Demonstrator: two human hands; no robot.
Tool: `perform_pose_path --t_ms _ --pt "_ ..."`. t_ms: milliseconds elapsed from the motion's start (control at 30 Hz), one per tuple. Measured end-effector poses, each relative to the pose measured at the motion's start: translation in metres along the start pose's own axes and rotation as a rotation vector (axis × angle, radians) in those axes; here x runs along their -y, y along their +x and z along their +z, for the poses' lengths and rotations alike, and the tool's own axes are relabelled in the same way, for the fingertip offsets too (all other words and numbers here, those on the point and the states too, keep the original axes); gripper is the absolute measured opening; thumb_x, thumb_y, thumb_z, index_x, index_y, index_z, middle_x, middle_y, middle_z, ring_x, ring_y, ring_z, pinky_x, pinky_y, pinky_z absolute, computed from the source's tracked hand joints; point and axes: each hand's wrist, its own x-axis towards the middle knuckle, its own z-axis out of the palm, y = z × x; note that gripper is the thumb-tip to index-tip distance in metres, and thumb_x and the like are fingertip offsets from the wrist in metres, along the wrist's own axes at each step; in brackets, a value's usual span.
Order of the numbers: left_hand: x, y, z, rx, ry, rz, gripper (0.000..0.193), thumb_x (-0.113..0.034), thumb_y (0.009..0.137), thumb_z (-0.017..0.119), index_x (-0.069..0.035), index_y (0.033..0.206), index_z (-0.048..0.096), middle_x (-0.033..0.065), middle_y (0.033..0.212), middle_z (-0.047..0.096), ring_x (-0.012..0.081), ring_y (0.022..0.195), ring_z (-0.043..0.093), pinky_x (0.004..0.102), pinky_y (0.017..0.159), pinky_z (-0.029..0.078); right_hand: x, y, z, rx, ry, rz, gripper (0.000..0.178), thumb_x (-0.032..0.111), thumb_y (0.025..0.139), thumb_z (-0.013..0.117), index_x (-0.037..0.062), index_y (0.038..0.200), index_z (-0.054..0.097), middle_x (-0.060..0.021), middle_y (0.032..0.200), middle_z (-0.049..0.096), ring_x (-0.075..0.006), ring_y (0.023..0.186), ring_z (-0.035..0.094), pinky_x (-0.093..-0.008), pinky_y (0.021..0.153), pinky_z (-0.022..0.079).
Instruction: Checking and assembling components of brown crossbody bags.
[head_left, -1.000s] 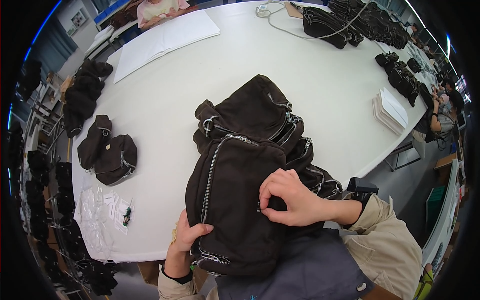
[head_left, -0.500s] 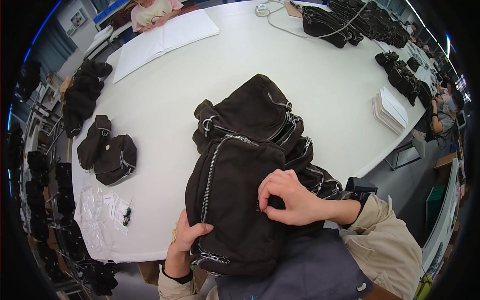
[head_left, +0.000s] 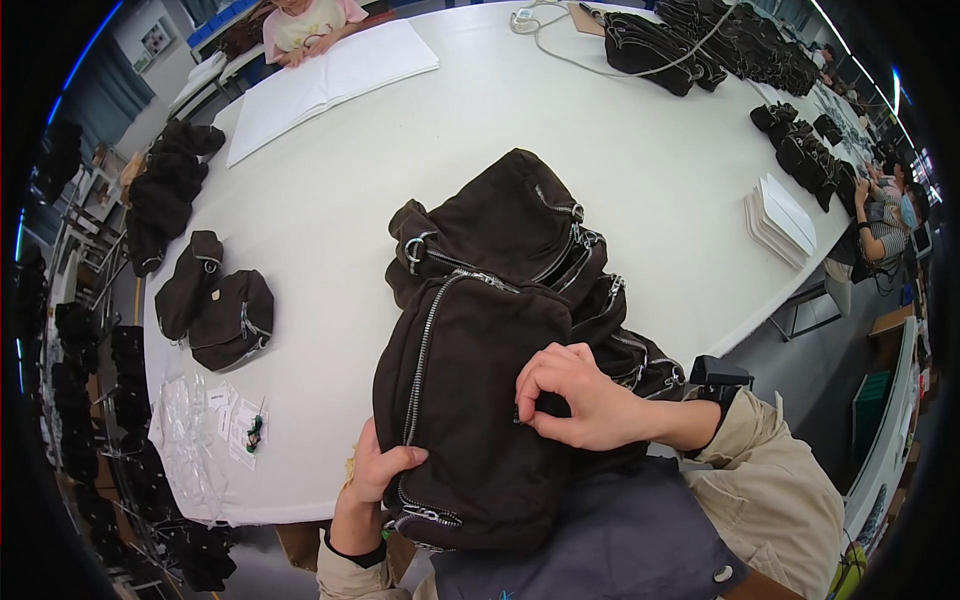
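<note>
A dark brown fabric bag (head_left: 480,400) with a long silver zipper lies at the table's near edge, partly over my lap. My left hand (head_left: 382,465) grips its lower left side, thumb on top and the other fingers hidden beneath. On the right part of the bag my right hand (head_left: 575,400) is closed in a pinch, thumb against index finger. A tiny dark piece shows at the fingertips, too small to name. Just beyond lies a heap of similar dark bags (head_left: 500,215) with silver zippers and rings, touching the one I hold.
Two small dark bags (head_left: 230,315) sit at the left, near clear plastic bags (head_left: 185,450) and paper tags (head_left: 238,425). White sheets (head_left: 330,85) lie far left before a seated person. More dark bags (head_left: 660,50) and a grey cable stand at the back right, with folded white card (head_left: 780,222) nearer.
My hands and the bag have barely shifted. At the far right, a seated co-worker has raised an arm and moved their head slightly.
</note>
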Motion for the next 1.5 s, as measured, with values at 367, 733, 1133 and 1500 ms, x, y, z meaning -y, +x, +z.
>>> perform_pose_path --t_ms 367,733,1133,1500 --pt "-0.001 0.0 0.001 -0.004 0.001 -0.006 0.057 -0.002 0.067 0.055 0.011 0.122 0.05 0.015 0.113 0.063 0.0204 0.099 0.062 0.032 0.089 0.049 0.002 0.0 -0.002 0.032 -0.015 0.014 0.014 0.005 0.075 0.064 0.0161 0.083 0.061 0.0049 0.096 0.058 -0.0125 0.102 0.049 -0.0321 0.093 0.025" --pt "0.0 0.001 0.001 -0.007 0.01 0.01 0.057 -0.002 0.068 0.057 0.011 0.123 0.05 0.014 0.112 0.063 0.019 0.097 0.061 0.0309 0.087 0.049 -0.002 0.001 0.0 0.051 -0.02 0.038 0.014 0.005 0.074 0.065 0.0159 0.083 0.06 0.0047 0.096 0.058 -0.0128 0.102 0.049 -0.0324 0.094 0.025" --pt "-0.002 0.001 0.002 -0.021 0.019 0.001 0.057 -0.003 0.068 0.058 0.01 0.123 0.05 0.0134 0.112 0.063 0.0188 0.097 0.061 0.0307 0.087 0.049 -0.003 0.001 -0.001 0.048 -0.017 0.047 0.012 0.008 0.076 0.066 0.0159 0.083 0.061 0.0051 0.097 0.059 -0.0122 0.103 0.05 -0.0321 0.095 0.025" --pt "0.0 0.001 0.002 -0.029 0.019 -0.009 0.059 -0.004 0.067 0.056 0.01 0.124 0.049 0.0146 0.113 0.063 0.02 0.098 0.061 0.0316 0.088 0.048 -0.009 0.002 -0.002 0.07 0.062 0.046 0.01 0.009 0.081 0.067 0.0171 0.083 0.062 0.0056 0.096 0.059 -0.0117 0.1 0.051 -0.0322 0.095 0.025"
